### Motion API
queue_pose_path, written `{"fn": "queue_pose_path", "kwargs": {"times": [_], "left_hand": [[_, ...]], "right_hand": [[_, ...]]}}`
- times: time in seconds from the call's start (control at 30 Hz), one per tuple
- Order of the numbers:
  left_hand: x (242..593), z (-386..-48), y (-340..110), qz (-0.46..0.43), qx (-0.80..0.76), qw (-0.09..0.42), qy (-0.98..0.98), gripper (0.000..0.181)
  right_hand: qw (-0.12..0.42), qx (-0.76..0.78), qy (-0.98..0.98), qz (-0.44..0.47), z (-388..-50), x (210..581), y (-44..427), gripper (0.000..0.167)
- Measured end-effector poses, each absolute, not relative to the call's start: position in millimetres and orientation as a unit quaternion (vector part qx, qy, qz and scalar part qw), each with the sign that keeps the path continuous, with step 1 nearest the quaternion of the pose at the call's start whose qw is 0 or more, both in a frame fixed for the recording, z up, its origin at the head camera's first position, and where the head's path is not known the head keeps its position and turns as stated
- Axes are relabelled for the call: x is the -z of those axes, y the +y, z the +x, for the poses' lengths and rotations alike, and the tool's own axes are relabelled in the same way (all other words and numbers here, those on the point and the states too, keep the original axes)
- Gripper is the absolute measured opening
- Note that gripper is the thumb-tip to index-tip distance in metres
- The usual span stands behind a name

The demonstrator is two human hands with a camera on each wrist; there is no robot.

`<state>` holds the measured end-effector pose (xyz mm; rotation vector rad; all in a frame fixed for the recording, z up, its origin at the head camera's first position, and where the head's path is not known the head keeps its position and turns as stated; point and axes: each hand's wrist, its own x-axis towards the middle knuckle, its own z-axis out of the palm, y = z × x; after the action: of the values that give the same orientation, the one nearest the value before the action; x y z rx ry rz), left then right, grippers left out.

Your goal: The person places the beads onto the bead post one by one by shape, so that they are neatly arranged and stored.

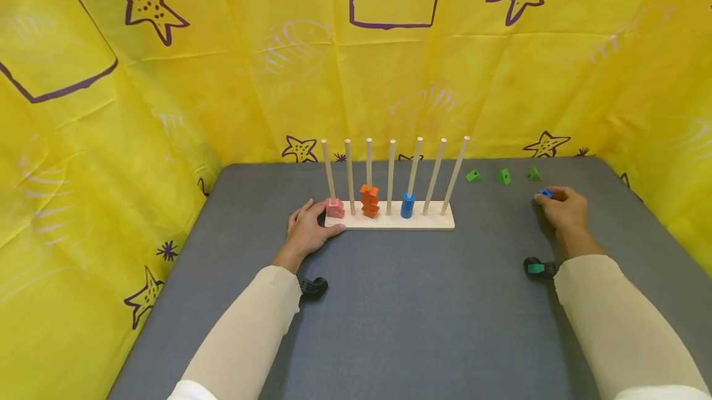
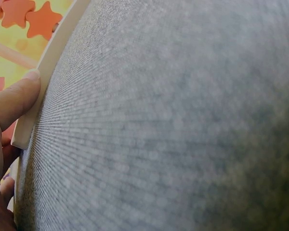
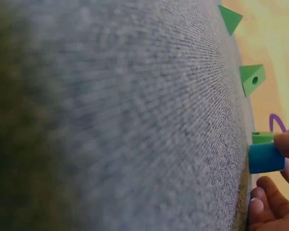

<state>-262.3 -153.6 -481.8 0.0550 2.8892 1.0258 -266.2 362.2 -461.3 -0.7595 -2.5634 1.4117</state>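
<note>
A wooden peg rack (image 1: 364, 223) with several upright pegs stands on the grey table. My left hand (image 1: 307, 228) grips the rack's left end, with the thumb (image 2: 20, 98) on its front edge. A pink block (image 1: 335, 209) sits on the leftmost peg. Orange star beads (image 1: 369, 202) are stacked on the third peg, and blue cylinder beads (image 1: 408, 207) on the fifth. To the right, my right hand (image 1: 566, 213) pinches a blue cylinder bead (image 3: 266, 158) between thumb and finger, low at the tabletop; whether it touches the table I cannot tell.
Three green triangular beads, a left one (image 1: 473, 175), a middle one (image 1: 504, 176) and a right one (image 1: 534, 174), lie along the table's back edge, the last near my right hand. A yellow patterned cloth (image 1: 367, 78) hangs behind and beside the table (image 1: 417, 301).
</note>
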Motion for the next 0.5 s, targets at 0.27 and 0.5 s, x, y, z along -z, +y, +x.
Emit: {"fn": "queue_pose_path", "kwargs": {"times": [0.27, 0.5], "left_hand": [[480.7, -262.6, -152.5, 0.027, -0.331, 0.035, 0.942, 0.083], [479.3, -262.1, -153.0, 0.028, -0.333, 0.031, 0.942, 0.082]], "right_hand": [[0.097, -0.481, -0.836, -0.247, -259.2, 453.8, 364.0, 0.039], [0.097, -0.497, -0.836, -0.209, -246.9, 433.9, 364.0, 0.034]]}}
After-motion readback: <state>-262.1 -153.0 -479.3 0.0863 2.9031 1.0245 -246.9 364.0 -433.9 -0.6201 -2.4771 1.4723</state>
